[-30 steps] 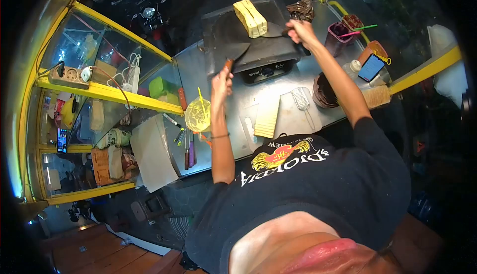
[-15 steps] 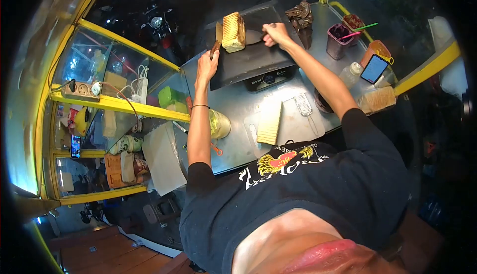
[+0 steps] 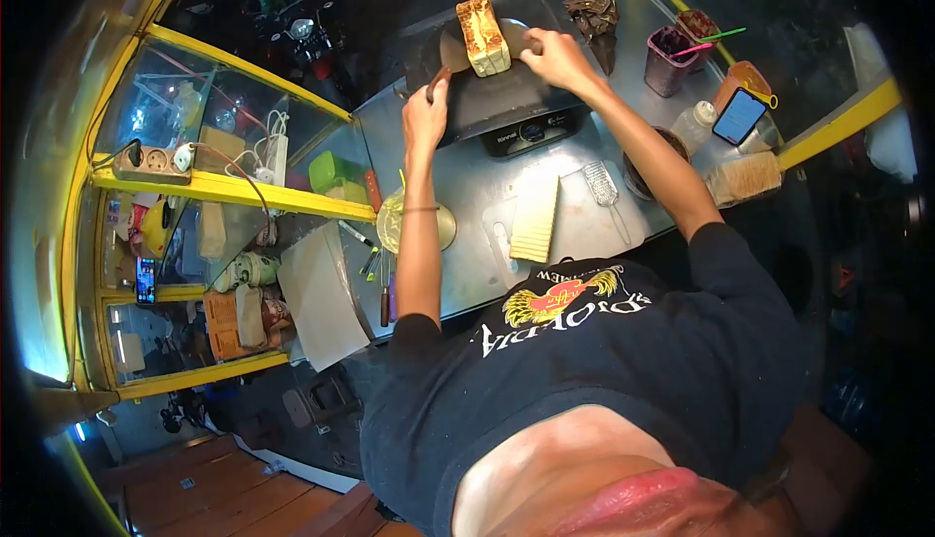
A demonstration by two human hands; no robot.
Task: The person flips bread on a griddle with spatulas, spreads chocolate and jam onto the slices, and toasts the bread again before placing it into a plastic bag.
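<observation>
A block of sliced bread (image 3: 483,35) stands on the black griddle (image 3: 458,118), its browned face turned up. My left hand (image 3: 426,114) is closed round the dark handle of a spatula (image 3: 453,53), whose broad blade is at the bread's left side. On the other side, my right hand (image 3: 557,58) grips the dark handle of a second spatula (image 3: 513,27); its blade is partly hidden beside the bread. Under the griddle sits a black Rinnai stove (image 3: 529,137). Nearer my body, another pale block of sliced bread (image 3: 537,221) lies on a white cutting board (image 3: 575,216).
A metal grater (image 3: 601,185) lies right of the pale bread. A tub (image 3: 435,227) is by my left forearm. Containers of dark filling (image 3: 670,68), a squeeze bottle (image 3: 692,126), a phone (image 3: 739,115) and packed bread (image 3: 744,179) line the right side. A yellow-framed glass case (image 3: 224,186) stands left.
The bread on the griddle has turned, from its ribbed side showing to its browned face up, and sits slightly further right. Both hands have shifted right with their spatulas.
</observation>
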